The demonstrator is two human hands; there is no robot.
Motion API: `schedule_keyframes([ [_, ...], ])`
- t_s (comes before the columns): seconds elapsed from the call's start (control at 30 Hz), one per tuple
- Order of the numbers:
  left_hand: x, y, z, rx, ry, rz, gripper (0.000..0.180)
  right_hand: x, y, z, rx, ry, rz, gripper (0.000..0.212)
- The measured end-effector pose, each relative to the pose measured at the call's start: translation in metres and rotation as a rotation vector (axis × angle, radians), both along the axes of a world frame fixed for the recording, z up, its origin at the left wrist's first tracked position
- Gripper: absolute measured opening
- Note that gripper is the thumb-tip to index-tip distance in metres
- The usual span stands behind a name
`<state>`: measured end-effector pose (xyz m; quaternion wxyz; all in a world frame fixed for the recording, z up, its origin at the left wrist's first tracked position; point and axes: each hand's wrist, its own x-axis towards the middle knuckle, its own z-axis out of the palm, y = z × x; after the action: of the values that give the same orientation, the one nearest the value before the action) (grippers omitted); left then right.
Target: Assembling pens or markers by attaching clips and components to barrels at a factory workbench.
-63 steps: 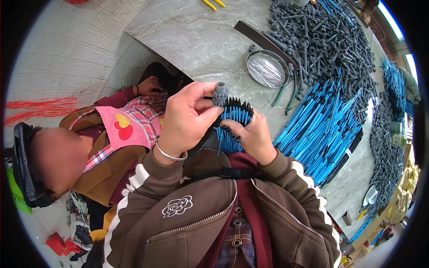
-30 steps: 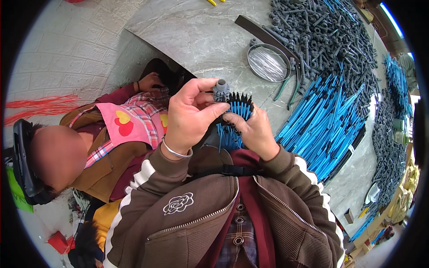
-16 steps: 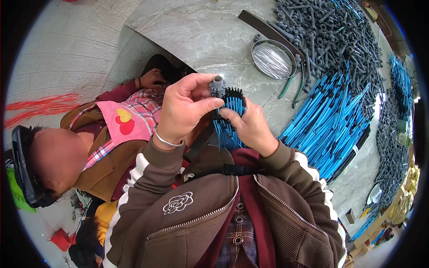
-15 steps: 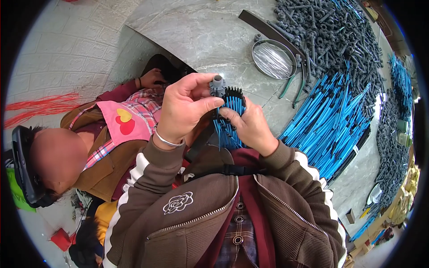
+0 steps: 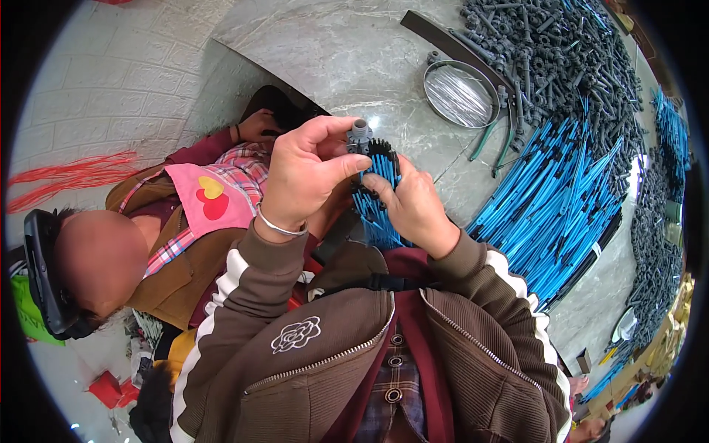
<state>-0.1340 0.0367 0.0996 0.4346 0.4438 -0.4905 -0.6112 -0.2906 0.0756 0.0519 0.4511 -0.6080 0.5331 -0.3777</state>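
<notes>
My left hand [image 5: 304, 168] pinches a grey plastic fitting [image 5: 360, 134] with a ribbed, threaded round top. The fitting is upright in front of my chest. Close beside it, my right hand [image 5: 422, 210] is wrapped round a bundle of thin blue sticks [image 5: 374, 214] with black tips. Those tips point up and away from me, against the lower right side of the fitting. The two thumbs nearly meet where fitting and bundle come together, so the contact there is partly hidden.
A large pile of grey fittings [image 5: 569, 55] covers the far right of the table, with a heap of blue sticks [image 5: 546, 210] nearer me. A round tin [image 5: 459, 96] of thin clear strands stands beside green-handled pliers [image 5: 504, 144]. At left sits a person in a pink apron [image 5: 203, 196].
The table's contents have shifted slightly right in view. Both hands keep their grips, and the bundle's tips sit a little further left.
</notes>
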Motion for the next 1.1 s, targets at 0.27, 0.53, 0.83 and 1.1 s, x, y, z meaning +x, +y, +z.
schedule_keyframes([
  [0.27,-0.002,0.007,0.001,0.024,-0.019,-0.027,0.039,-0.005,-0.004,0.002,0.079,-0.161,0.064,0.035],
  [0.53,0.009,0.018,-0.009,-0.032,0.032,-0.005,0.041,0.001,0.0,-0.013,0.082,-0.246,0.091,0.038],
  [0.83,0.031,0.021,-0.017,-0.009,0.133,-0.093,0.04,0.003,0.0,-0.017,0.14,-0.258,0.261,0.044],
  [1.1,0.041,0.02,-0.036,0.019,0.22,-0.038,0.041,0.013,-0.008,-0.017,0.113,-0.359,0.357,0.042],
])
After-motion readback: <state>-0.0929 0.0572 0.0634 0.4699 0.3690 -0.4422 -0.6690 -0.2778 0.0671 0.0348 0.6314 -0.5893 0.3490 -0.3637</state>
